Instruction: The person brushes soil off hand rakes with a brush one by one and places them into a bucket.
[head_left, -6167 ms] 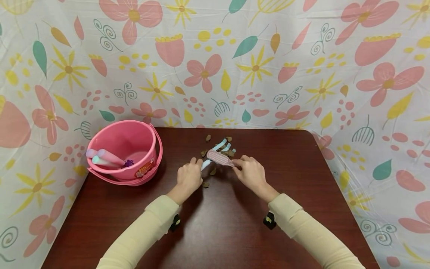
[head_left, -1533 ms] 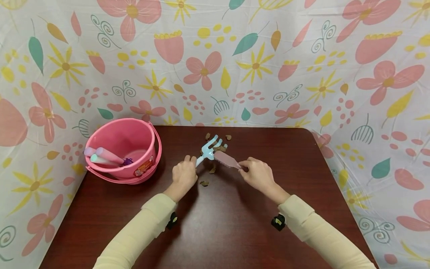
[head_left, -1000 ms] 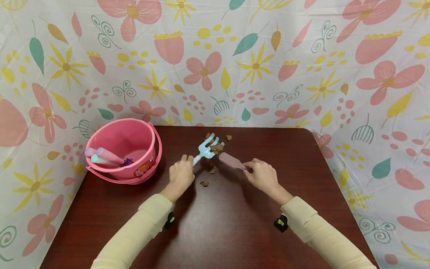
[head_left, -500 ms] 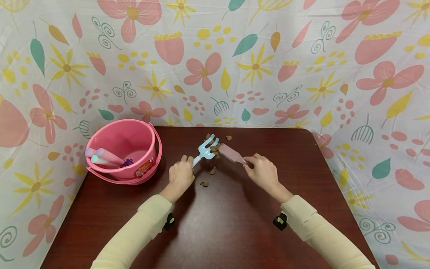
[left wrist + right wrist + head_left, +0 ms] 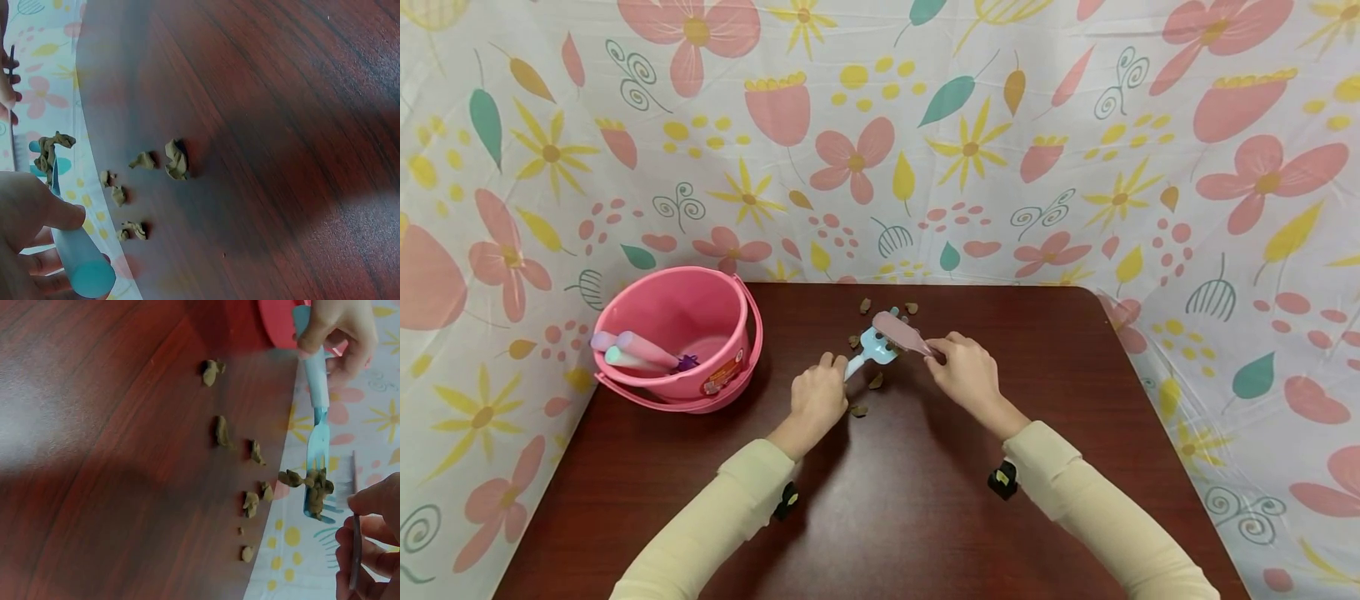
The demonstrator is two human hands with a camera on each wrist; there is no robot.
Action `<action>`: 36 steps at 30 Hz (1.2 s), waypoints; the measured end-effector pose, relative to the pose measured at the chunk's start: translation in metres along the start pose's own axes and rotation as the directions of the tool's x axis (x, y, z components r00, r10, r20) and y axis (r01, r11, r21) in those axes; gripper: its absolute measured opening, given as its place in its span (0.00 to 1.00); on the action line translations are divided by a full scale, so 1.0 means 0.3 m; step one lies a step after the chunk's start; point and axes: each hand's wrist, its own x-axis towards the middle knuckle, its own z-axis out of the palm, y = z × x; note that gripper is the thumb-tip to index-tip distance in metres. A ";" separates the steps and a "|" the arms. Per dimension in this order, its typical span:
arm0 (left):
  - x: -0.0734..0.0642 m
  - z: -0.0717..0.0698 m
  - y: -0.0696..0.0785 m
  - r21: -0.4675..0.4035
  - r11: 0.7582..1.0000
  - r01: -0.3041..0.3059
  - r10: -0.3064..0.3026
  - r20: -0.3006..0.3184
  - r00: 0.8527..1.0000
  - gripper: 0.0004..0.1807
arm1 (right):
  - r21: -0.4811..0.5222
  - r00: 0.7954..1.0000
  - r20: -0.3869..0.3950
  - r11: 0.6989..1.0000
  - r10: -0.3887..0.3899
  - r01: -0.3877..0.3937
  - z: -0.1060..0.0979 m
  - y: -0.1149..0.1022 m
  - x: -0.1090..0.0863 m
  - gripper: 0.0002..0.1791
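Note:
My left hand (image 5: 820,390) grips the pale handle of a light blue toy garden fork (image 5: 872,347). Brown crumpled clumps (image 5: 317,492) lie on its tines, seen against the cloth in the right wrist view. Between the fingers and thumb of my right hand (image 5: 967,372) is the handle of a pink brush (image 5: 898,332). In the head view the brush head overlaps the tines and hides most of what they carry. Its pale bristles (image 5: 344,487) face the clumps from close by. Several loose clumps (image 5: 177,161) are scattered on the table beneath.
At the left stands a pink bucket (image 5: 730,333) with its handle down. Inside it, several pastel tool handles (image 5: 647,350) lean on the rim near a small purple thing (image 5: 688,362). A flower-patterned cloth (image 5: 1030,225) hangs behind the dark wooden table (image 5: 910,500).
Over the last half second the fork has shifted right and slightly toward me. The brush has moved left and up, from beside the tines to over them. The bucket stays put.

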 end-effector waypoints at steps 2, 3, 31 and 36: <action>-0.001 -0.001 0.002 0.003 1.000 -0.007 0.007 -0.013 1.000 0.14 | -0.005 1.000 0.013 1.000 0.001 -0.001 0.002 -0.006 0.005 0.12; -0.002 -0.002 0.001 0.004 1.000 -0.010 0.010 -0.020 1.000 0.14 | -0.010 1.000 0.020 1.000 0.000 0.000 0.002 -0.008 0.007 0.12; 0.008 -0.006 -0.048 0.010 0.999 0.045 -0.044 -0.037 0.998 0.13 | -0.026 0.997 0.077 1.000 -0.009 0.011 -0.032 0.017 -0.054 0.12; 0.007 -0.005 -0.053 -0.007 0.999 0.043 -0.043 -0.040 0.998 0.11 | -0.022 0.998 0.058 1.000 -0.016 0.017 -0.032 0.028 -0.066 0.12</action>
